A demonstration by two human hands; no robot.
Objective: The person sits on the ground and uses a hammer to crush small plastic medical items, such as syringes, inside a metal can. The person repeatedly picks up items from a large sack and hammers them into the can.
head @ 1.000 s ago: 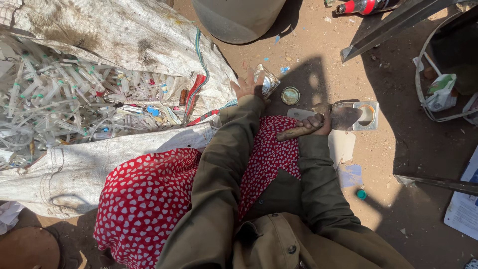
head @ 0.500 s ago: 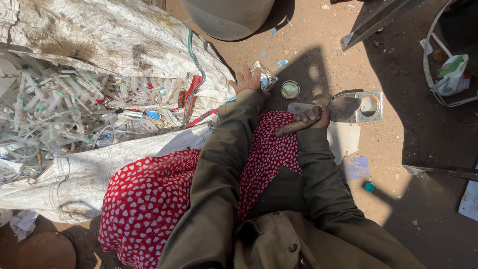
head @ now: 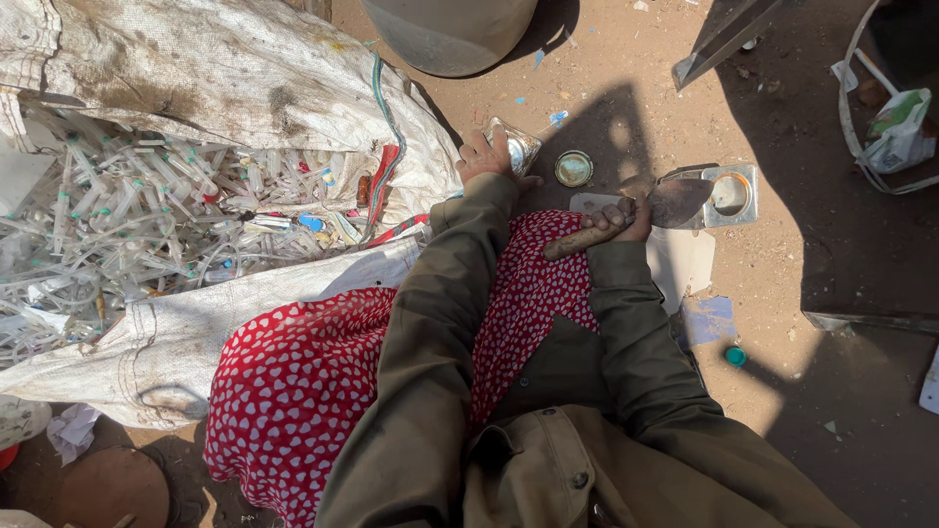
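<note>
I see my left hand near the frame's top centre, fingers closed on one shiny metal piece pinned to the ground, apparently steadying it. My right hand, just right of centre, clasps one wooden-handled blade resting over one square metal plate. One round lid lies between.
</note>
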